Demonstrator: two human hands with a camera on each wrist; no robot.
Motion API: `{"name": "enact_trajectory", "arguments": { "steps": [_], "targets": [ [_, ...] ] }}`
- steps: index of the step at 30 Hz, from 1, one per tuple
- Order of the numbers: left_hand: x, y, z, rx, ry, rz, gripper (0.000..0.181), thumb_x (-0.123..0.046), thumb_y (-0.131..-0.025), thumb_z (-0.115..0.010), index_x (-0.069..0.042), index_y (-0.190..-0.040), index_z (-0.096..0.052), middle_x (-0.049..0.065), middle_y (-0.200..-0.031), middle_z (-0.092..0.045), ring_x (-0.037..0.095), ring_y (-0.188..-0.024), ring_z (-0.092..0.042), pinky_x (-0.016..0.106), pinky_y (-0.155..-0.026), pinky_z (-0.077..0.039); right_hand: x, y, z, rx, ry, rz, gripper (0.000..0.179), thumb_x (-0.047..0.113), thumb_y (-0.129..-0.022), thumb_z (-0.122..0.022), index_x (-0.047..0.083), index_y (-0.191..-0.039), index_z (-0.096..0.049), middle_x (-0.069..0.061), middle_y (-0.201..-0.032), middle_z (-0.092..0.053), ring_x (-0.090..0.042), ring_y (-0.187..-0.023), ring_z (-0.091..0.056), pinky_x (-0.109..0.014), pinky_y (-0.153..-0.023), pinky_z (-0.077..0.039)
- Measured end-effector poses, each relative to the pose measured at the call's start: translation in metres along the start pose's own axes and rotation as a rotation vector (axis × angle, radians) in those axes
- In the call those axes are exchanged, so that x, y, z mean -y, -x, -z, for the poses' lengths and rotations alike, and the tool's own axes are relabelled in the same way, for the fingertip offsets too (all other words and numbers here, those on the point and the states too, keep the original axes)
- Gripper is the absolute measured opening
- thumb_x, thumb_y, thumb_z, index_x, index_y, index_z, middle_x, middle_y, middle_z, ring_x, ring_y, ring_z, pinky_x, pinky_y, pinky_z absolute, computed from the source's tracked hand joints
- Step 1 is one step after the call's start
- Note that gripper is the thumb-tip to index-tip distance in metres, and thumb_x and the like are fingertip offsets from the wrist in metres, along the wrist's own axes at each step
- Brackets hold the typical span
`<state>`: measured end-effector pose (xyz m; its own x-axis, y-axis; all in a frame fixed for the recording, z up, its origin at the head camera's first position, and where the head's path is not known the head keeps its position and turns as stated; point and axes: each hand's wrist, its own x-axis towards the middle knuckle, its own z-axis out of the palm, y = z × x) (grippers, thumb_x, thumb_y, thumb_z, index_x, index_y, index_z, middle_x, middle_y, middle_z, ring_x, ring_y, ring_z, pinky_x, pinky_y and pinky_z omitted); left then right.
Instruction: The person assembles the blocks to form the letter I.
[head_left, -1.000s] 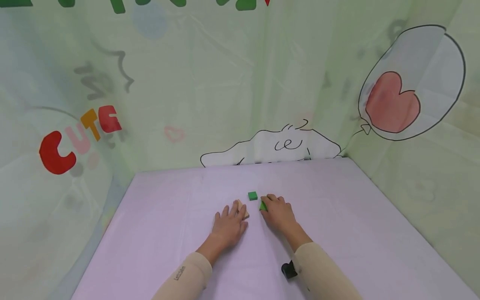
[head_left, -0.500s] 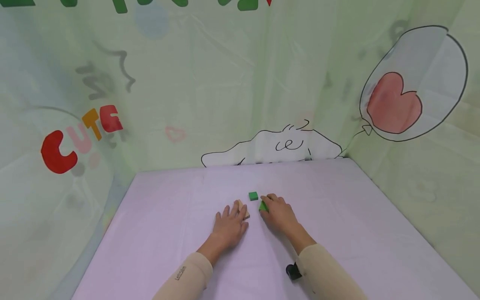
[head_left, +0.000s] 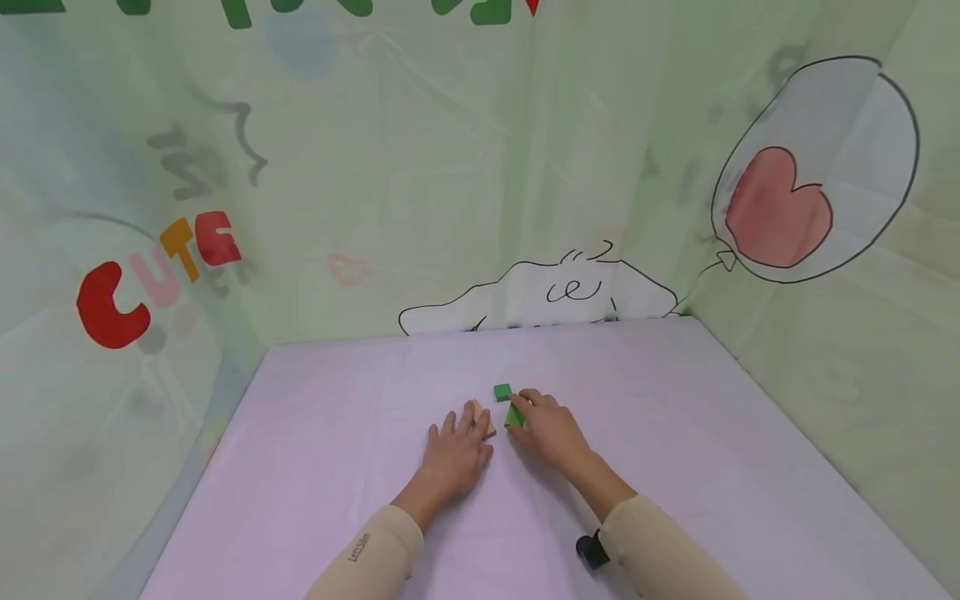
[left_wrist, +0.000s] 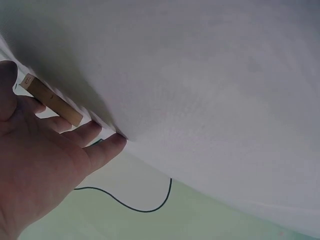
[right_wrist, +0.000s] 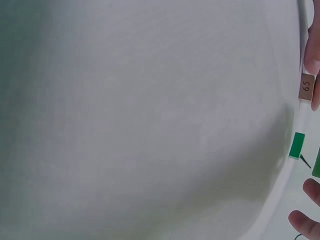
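In the head view my left hand (head_left: 453, 458) lies low on the table with relaxed fingers, index finger and thumb at a slim wooden block (head_left: 477, 408). In the left wrist view the wooden block (left_wrist: 52, 100) rests against the extended fingers. Just right of it, my right hand (head_left: 555, 433) pinches a light green triangular block (head_left: 513, 417) between thumb and index finger, partly covering it. Behind the triangle lies a small dark green rectangular block (head_left: 502, 392). The wooden block's end (right_wrist: 306, 87), marked with a number, shows in the right wrist view.
A lilac cloth (head_left: 337, 417) covers the table. Pale green printed curtains (head_left: 450, 167) rise behind it and along both sides. A small black device (head_left: 592, 551) sits at the right sleeve.
My right hand has moved slightly left with the triangular block, bringing it closer to the wooden block and the dark green block. The left hand stays in place.
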<state>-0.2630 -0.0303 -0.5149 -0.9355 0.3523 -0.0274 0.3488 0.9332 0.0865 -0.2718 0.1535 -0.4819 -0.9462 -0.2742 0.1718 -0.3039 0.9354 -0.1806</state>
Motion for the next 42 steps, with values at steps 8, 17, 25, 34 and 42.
{"name": "enact_trajectory", "arguments": {
  "steps": [8,17,25,34,42],
  "targets": [
    [0.0,-0.001,0.0,0.019,-0.011,0.004,0.06,-0.046,-0.11,-0.04,-0.023,-0.164,-0.03,0.008,-0.171,-0.026,0.038,-0.152,-0.036,0.062,-0.116,-0.036,0.005,0.007,0.005,-0.025,-0.005,0.043,0.055,0.032,-0.094,-0.076,0.008,-0.142,-0.062,-0.013,-0.14,-0.061,-0.031,-0.113,-0.065,-0.05,-0.088,-0.058],
    [-0.001,0.0,0.0,0.019,-0.004,0.011,0.061,-0.047,-0.109,-0.04,-0.022,-0.165,-0.029,0.009,-0.172,-0.024,0.039,-0.153,-0.034,0.063,-0.118,-0.034,0.009,0.015,0.009,-0.053,-0.022,0.088,0.054,0.03,-0.093,-0.079,0.008,-0.14,-0.064,-0.014,-0.138,-0.062,-0.031,-0.113,-0.066,-0.05,-0.09,-0.058],
    [-0.002,0.001,-0.002,0.012,-0.014,0.011,0.062,-0.047,-0.109,-0.041,-0.023,-0.164,-0.03,0.009,-0.172,-0.025,0.039,-0.152,-0.035,0.063,-0.117,-0.035,0.013,0.026,0.009,-0.052,-0.011,0.127,0.053,0.033,-0.093,-0.078,0.008,-0.138,-0.065,-0.014,-0.137,-0.063,-0.031,-0.113,-0.067,-0.051,-0.092,-0.057],
    [0.0,0.001,-0.003,0.005,-0.022,0.008,0.062,-0.047,-0.109,-0.041,-0.023,-0.165,-0.029,0.009,-0.172,-0.024,0.039,-0.152,-0.035,0.063,-0.117,-0.035,0.016,0.036,0.013,-0.064,-0.018,0.154,0.053,0.033,-0.092,-0.079,0.009,-0.137,-0.066,-0.013,-0.135,-0.065,-0.031,-0.11,-0.068,-0.051,-0.093,-0.056],
    [-0.001,0.001,-0.002,0.01,-0.019,0.004,0.062,-0.047,-0.109,-0.04,-0.022,-0.165,-0.028,0.009,-0.172,-0.024,0.039,-0.152,-0.034,0.063,-0.117,-0.035,0.017,0.045,0.015,-0.051,-0.013,0.191,0.053,0.034,-0.092,-0.079,0.009,-0.137,-0.066,-0.013,-0.135,-0.065,-0.03,-0.113,-0.068,-0.053,-0.095,-0.055]
  ]
}}
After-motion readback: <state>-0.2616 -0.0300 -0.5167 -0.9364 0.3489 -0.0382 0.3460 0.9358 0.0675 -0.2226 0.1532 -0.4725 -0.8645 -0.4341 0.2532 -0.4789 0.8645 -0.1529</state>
